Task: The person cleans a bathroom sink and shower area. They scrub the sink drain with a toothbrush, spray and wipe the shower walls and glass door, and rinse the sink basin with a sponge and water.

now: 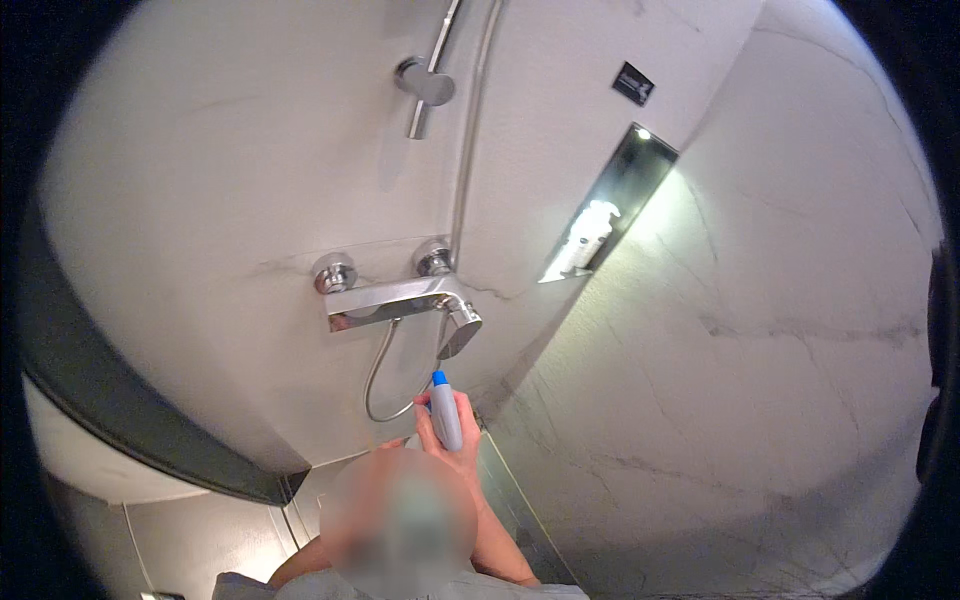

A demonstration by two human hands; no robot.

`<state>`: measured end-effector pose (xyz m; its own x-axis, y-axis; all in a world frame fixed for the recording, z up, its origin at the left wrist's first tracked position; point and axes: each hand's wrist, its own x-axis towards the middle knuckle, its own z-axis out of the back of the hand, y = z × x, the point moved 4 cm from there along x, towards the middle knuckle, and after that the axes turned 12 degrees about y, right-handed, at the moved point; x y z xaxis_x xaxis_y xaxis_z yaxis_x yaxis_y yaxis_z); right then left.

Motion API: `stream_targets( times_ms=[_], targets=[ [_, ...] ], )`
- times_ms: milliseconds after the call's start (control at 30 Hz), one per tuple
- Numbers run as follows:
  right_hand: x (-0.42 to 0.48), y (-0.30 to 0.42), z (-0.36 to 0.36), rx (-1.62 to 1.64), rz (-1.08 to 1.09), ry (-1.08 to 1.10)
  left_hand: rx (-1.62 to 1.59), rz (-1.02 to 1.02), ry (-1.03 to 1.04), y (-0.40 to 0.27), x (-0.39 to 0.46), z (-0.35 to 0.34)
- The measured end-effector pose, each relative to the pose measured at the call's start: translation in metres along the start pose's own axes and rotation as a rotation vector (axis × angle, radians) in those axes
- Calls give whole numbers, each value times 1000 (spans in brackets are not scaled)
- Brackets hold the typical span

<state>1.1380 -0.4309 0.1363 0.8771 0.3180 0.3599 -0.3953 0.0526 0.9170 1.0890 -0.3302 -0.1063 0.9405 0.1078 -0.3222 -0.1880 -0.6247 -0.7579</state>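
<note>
My right hand (466,435) is closed around a grey spray bottle head with a blue nozzle (439,378), at the lower middle of the view. The nozzle points up toward the wall, just below the round handle of a chrome shower mixer (386,297). A looped metal shower hose (367,390) hangs under the mixer, left of the nozzle. Of my left hand (393,444), only a little shows beside the bottle; a blurred patch covers the rest, so its grip cannot be made out. The body of the bottle is mostly hidden too.
A chrome shower rail (445,34) with a slider (429,84) rises above the mixer. Right of it, a lit recessed niche (643,169) holds white pump bottles (588,236) below a small black plaque (634,82). A dark curved edge (150,420) runs along the left. Marbled walls surround the corner.
</note>
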Motion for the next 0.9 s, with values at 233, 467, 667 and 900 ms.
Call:
stream_targets(
  times_ms=[233, 467, 667, 900],
  targets=[
    [1, -1, -34, -5, 2, 109, -186, -132, 401, -6, -29, -31],
    [5, 18, -55, -32, 217, 121, -676, -30, 412, -22, -39, -22],
    [12, 24, -59, -48, 183, 53, -699, 73, 352, -28, -39, -17],
    [13, 26, -44, -18, 98, -55, -633, 173, 333, -24, -37, -18]
  ],
)
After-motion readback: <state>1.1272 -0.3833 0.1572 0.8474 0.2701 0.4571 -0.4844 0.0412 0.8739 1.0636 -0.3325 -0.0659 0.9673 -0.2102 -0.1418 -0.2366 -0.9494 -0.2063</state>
